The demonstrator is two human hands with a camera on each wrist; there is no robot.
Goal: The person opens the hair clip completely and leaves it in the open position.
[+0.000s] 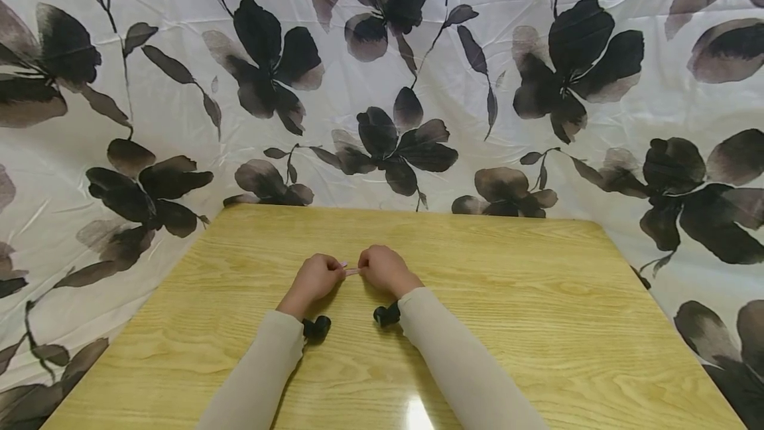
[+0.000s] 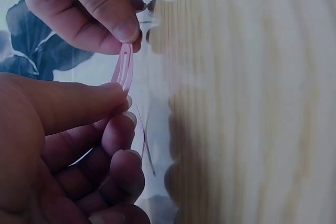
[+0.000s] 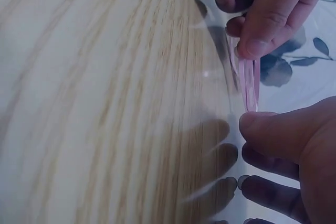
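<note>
A pink snap hair clip (image 1: pixel 352 271) spans the small gap between the two hands, just above the table. My left hand (image 1: pixel 316 277) pinches one end between thumb and index finger. The other end is pinched by my right hand (image 1: pixel 384 269). In the left wrist view the slim bars of the hair clip (image 2: pixel 124 66) show with slots between them. Seen from the right wrist, the hair clip (image 3: pixel 250 85) runs between the two thumbs. Fingertips cover both its ends, so whether it is snapped open or closed I cannot tell.
Beneath the hands lies a glossy wood-grain table (image 1: pixel 507 284). A white cloth (image 1: pixel 334 171) with dark flowers hangs behind its far edge and along the sides. Each wrist carries a small black camera, one by the left sleeve (image 1: pixel 256 363) and one by the right.
</note>
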